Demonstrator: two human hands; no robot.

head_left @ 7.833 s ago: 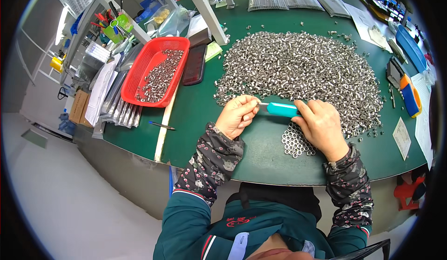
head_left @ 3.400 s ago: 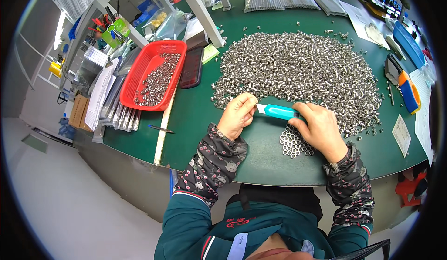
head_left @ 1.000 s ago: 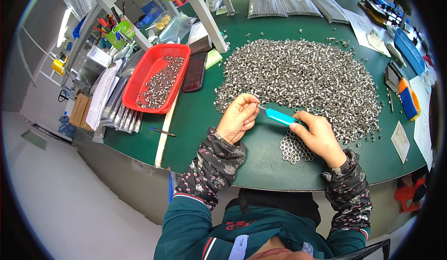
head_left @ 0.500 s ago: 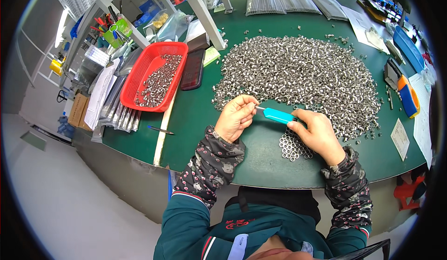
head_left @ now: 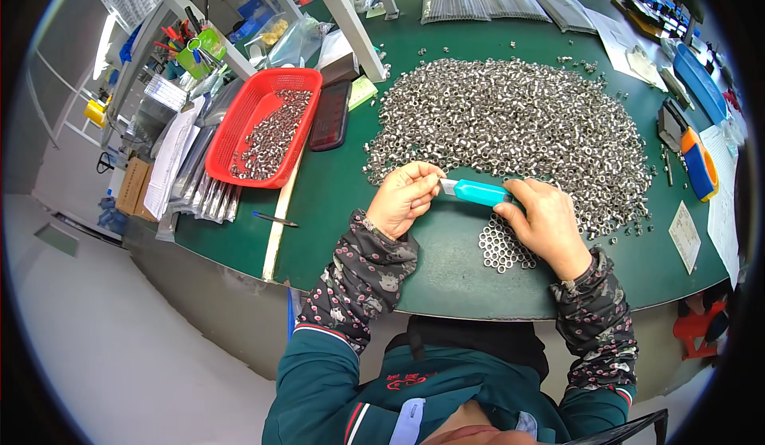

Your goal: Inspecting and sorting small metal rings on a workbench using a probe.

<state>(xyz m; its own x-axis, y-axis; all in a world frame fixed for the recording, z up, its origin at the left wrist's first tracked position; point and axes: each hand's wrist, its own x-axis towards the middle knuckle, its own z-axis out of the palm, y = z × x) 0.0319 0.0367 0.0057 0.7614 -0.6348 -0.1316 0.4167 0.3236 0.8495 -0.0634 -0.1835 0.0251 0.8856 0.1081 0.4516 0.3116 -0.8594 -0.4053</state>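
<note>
My right hand (head_left: pixel 544 220) grips the handle end of a teal-handled knife (head_left: pixel 480 193), thumb below and fingers on top. Its flat pale metal blade points left, to the fingertips of my left hand (head_left: pixel 408 196). Those fingers are pinched together at the blade's tip; whatever small thing is between them is hidden. Below the knife, beside my right wrist, a flat cluster of metal rings (head_left: pixel 500 247) lies on the green table (head_left: pixel 446 278). Just beyond both hands spreads a large heap of small metal rings (head_left: pixel 510 118).
A red plastic basket (head_left: pixel 263 126) holding small metal parts stands at left, next to a dark phone-like case (head_left: pixel 330 117). A pen (head_left: pixel 275 219) lies nearer. Bagged rods (head_left: pixel 454 3) lie at the far edge. An orange-and-blue tool (head_left: pixel 700 166) and a small card (head_left: pixel 684 238) are at right.
The knife has turned slightly in my right hand, so the broad side of its blade shows where a thin edge showed before. Both hands stay nearly in place.
</note>
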